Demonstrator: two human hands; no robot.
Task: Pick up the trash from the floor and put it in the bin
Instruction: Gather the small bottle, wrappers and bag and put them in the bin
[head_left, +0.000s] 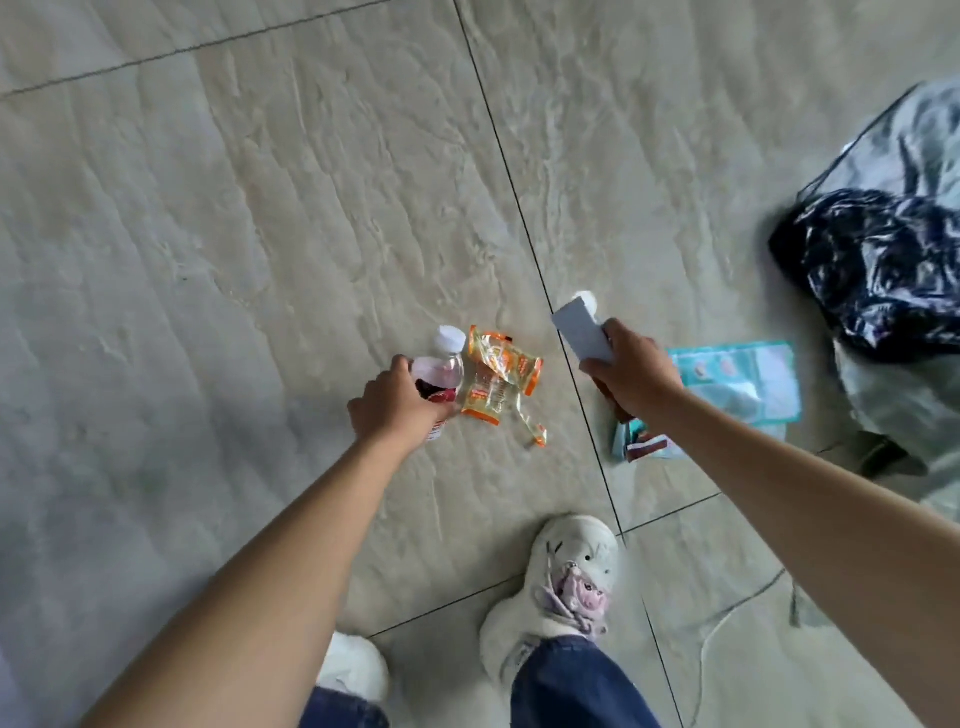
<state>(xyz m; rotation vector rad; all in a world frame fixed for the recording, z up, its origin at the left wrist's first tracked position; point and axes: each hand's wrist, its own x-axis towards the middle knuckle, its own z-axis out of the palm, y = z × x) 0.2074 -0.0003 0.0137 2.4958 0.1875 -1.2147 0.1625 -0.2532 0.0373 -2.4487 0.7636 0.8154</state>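
Both arms reach forward and down over the tiled floor (260, 234). The left hand (397, 408) has its grip clamped around a small plastic bottle (441, 371) with a white cap and red label, palm facing inward and the cap pointing away from the person. Just beside the bottle, an orange wrapper (498, 382) lies on the floor. The right hand (631, 374) has its grip closed on a white box (582, 332), knuckles up, held above a teal packet (743, 382) lying flat on the floor. To the far right stands the bin (893, 270), lined with a dark bag. Two white shoes (561, 587) show at the bottom.
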